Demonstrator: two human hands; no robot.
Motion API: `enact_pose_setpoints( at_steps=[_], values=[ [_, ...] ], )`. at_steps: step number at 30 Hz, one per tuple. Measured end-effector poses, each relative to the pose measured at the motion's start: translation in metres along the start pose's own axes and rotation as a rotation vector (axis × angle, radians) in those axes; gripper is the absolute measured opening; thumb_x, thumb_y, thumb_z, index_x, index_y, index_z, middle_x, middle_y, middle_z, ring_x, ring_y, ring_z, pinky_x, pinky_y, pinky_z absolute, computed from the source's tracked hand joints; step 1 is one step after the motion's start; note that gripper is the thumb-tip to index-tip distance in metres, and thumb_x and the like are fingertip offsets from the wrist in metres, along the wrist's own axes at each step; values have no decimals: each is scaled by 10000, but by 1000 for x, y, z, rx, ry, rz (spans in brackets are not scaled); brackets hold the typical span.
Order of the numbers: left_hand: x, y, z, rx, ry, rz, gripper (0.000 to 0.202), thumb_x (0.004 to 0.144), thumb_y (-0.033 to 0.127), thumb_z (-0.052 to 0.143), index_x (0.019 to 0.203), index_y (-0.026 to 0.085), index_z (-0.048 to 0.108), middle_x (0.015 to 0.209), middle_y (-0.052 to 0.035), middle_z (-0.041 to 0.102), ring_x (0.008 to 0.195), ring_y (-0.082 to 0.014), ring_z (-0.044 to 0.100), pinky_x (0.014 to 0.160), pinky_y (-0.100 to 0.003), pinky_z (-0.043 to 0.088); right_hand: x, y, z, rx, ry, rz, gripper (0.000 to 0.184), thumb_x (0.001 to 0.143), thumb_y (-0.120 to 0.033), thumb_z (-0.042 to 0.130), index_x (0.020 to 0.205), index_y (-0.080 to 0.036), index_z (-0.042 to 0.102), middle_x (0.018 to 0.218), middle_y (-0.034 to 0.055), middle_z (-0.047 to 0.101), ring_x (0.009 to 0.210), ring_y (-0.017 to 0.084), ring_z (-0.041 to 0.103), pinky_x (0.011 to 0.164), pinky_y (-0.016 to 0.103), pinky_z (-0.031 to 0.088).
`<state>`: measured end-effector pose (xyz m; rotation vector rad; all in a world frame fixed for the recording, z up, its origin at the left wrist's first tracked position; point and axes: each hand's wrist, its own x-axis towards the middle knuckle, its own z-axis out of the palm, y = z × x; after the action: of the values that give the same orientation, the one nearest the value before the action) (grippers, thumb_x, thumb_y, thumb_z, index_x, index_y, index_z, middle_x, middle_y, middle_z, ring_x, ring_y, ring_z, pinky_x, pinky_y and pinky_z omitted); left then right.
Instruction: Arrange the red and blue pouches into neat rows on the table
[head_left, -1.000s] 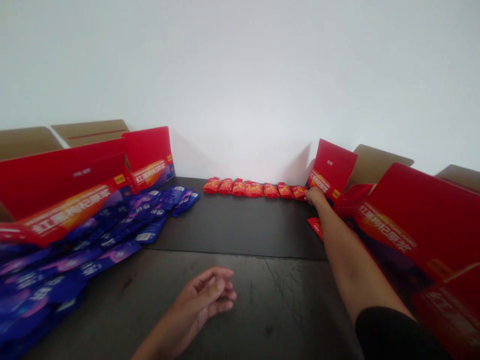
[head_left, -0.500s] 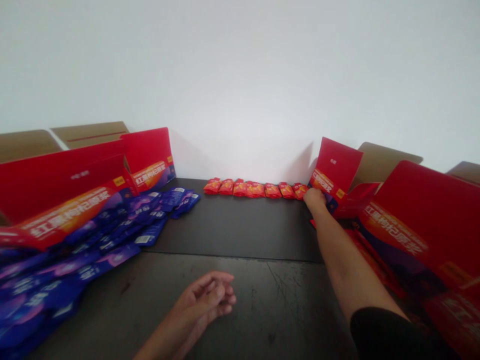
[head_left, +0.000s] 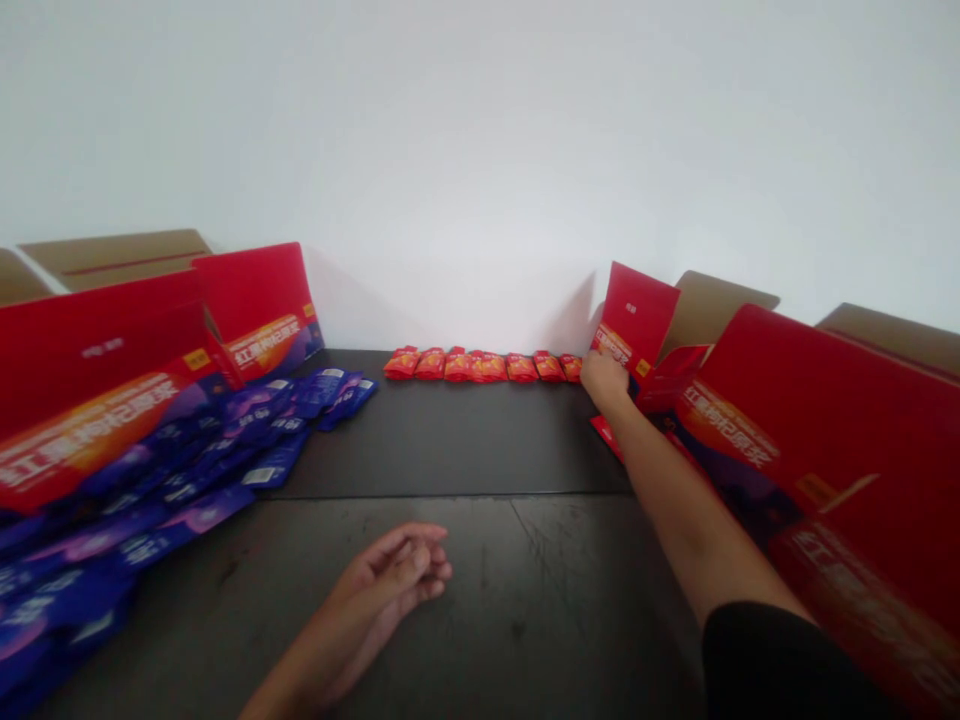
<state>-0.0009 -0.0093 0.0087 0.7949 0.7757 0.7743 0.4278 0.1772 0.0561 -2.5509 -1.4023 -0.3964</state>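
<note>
My right hand (head_left: 606, 378) reaches far forward to the right end of a row of red pouches (head_left: 491, 367). Its fingers are curled and face away from me; what they hold, if anything, is hidden. The hand partly covers the end pouch (head_left: 571, 367), right in front of a red carton (head_left: 634, 315). Below the wrist, a red packet (head_left: 606, 436) shows at the edge of the forearm. My left hand (head_left: 397, 575) hovers over the near part of the black table (head_left: 480, 620). Its fingers are bent in with the thumb against them, and nothing shows between them.
Blue pouches (head_left: 202, 465) lie in an overlapping heap on the left. Behind them stand open red cartons (head_left: 251, 310) with raised flaps. Another large red carton (head_left: 847, 430) fills the right side. A white wall (head_left: 480, 170) closes off the back, and a seam (head_left: 442, 496) crosses the table.
The whole view has shifted, so things appear farther left and slightly higher. My right hand now overlaps the end pouch more, and the packet under its wrist shows more. The left hand keeps its pose.
</note>
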Motion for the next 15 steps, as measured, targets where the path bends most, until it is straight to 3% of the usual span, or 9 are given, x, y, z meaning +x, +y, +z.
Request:
enact_pose_setpoints(
  at_steps=[3,9,12,15],
  values=[
    [-1,1,0,-3,-10,11,312,798,370,810,1055,200,762,986,-84,694,979,-208,656,923,-338,521,-21,-3,-27,21,26,-38,424,1023,-340,416,1298,-89,619,1308,263,594,1115,305,660,934,388,513],
    [-2,3,-1,-12,-31,49,303,808,312,808,1074,180,750,964,-80,714,964,-190,668,923,-324,525,-66,27,-90,16,-304,-32,435,807,-434,760,1160,-182,725,1204,149,695,1111,293,656,918,372,513],
    [-2,3,-1,-21,-54,71,323,797,308,817,1080,169,747,932,-78,721,930,-181,676,904,-319,533,-100,53,-104,2,-399,9,400,772,-393,795,1105,-178,747,1127,132,724,1038,262,691,860,318,515],
    [-1,3,-1,-36,-74,91,339,782,310,828,1077,163,748,910,-78,726,911,-178,679,889,-315,539,-139,69,-102,-8,-412,47,422,769,-379,799,1118,-152,737,1120,158,727,1019,266,699,809,296,505]
  ],
)
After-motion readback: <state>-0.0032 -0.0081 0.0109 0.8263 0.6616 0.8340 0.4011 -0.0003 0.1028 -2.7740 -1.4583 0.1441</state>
